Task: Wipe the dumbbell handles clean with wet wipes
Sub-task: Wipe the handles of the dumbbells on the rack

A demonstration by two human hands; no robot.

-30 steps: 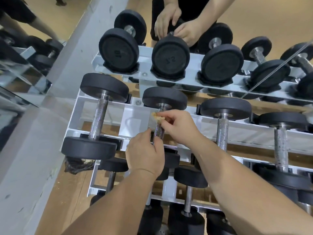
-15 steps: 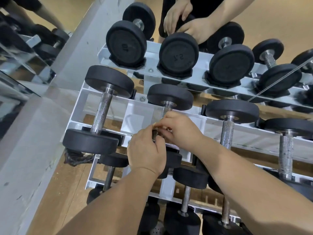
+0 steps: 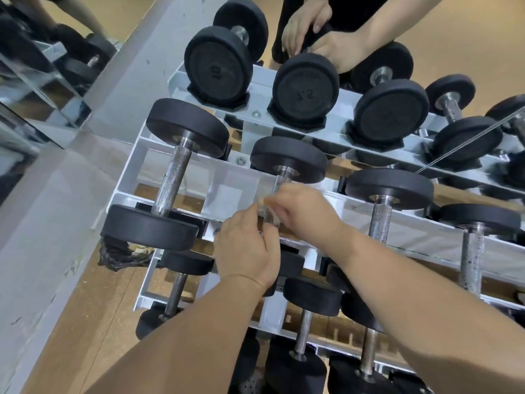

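A white rack [image 3: 326, 129] carries black dumbbells with knurled steel handles on several tiers. Both my hands meet at the handle of the second dumbbell [image 3: 288, 159] on the middle tier. My left hand [image 3: 245, 247] closes around the lower part of that handle. My right hand [image 3: 308, 213] pinches a small, dirty wet wipe [image 3: 262, 201] against the handle, blurred by motion. Only the top bit of the handle [image 3: 279, 182] shows above my fingers. The wipe is mostly hidden.
Another person's two hands [image 3: 326, 41] rest on a dumbbell on the top tier. A grey pillar and a mirror [image 3: 42, 89] stand to the left. A dark crumpled bag [image 3: 122, 255] lies on the wooden floor beside the rack. More dumbbells [image 3: 389, 194] sit to the right.
My right hand has slid the wipe down the handle from near the upper weight toward my left hand. The view has shifted slightly closer to the rack.
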